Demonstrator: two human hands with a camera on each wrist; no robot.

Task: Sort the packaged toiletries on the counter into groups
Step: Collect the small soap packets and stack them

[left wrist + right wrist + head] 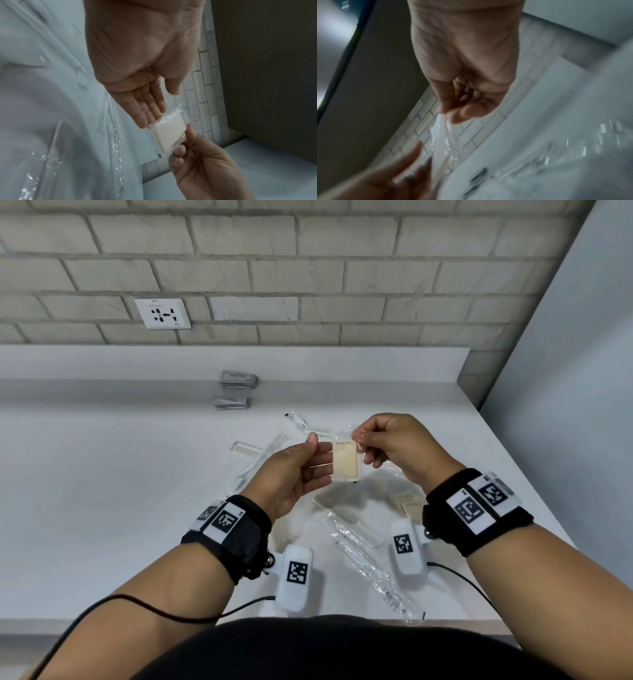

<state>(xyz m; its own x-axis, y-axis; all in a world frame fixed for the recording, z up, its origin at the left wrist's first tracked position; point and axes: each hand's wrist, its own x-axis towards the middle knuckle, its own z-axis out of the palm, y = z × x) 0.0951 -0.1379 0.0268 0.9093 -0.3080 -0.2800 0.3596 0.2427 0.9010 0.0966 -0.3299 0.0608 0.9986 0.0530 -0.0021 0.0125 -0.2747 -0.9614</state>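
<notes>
White counter point(102, 474) runs back to a low upstand under a grey brick wall point(308, 268), its right edge meeting a plain side wall. Above mid-counter, right hand point(397, 446) pinches the top edge of a clear-wrapped cream soap packet point(345, 462) between thumb and forefinger, other fingers curled. Left hand point(291, 474) is flat, palm up, fingers straight; its fingertips touch the packet's left side. Below the hands lie loose clear-wrapped items: a long wrapper point(370, 570) reaching the near edge, a toothbrush point(260, 460) and comb point(245, 448) to the left. Two stacks of grey sachets point(236, 390) sit near the upstand, well apart. Counter's left half is bare. Socket point(162, 313) is on the wall.
</notes>
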